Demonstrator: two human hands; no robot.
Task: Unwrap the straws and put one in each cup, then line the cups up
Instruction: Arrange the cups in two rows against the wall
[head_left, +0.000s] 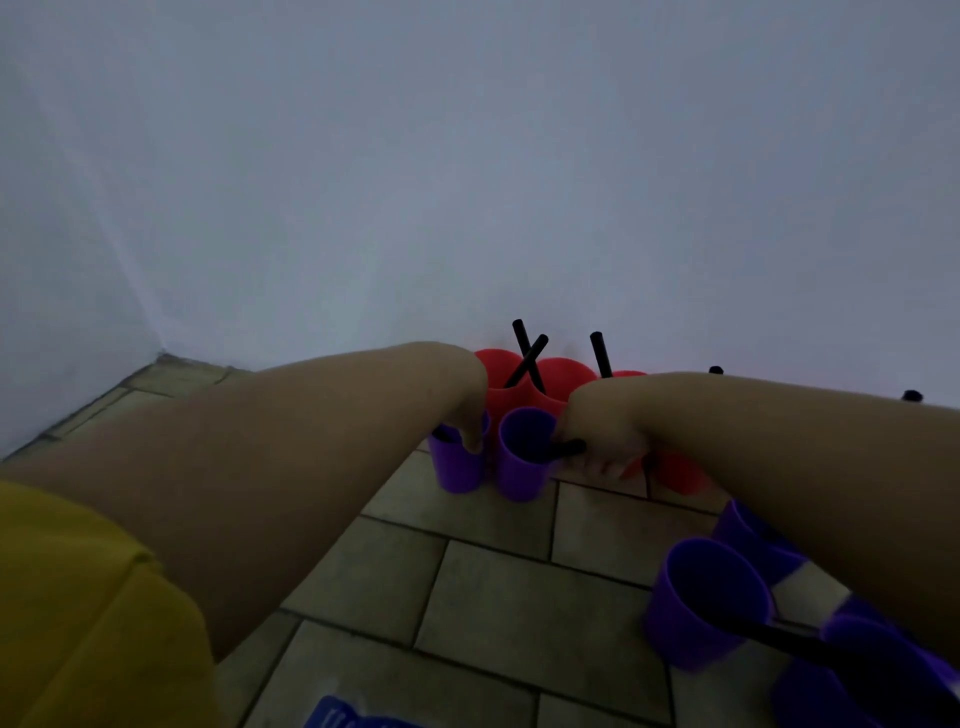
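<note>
Two purple cups stand side by side on the tiled floor in front of a row of red cups (563, 382) by the wall. My left hand (465, 415) curls over the rim of the left purple cup (457, 467), which has a black straw in it. My right hand (605, 441) grips the rim side of the right purple cup (519, 462); its black straw (569, 448) leans out just under my thumb. Black straws (601, 356) stick up from the red cups. My arms hide part of the red row.
More purple cups (706, 597) with a black straw (779, 639) stand at the lower right under my right arm. Another red cup (680, 475) sits right of my right hand. A blue packet (353, 717) lies at the bottom edge. The white wall is close behind.
</note>
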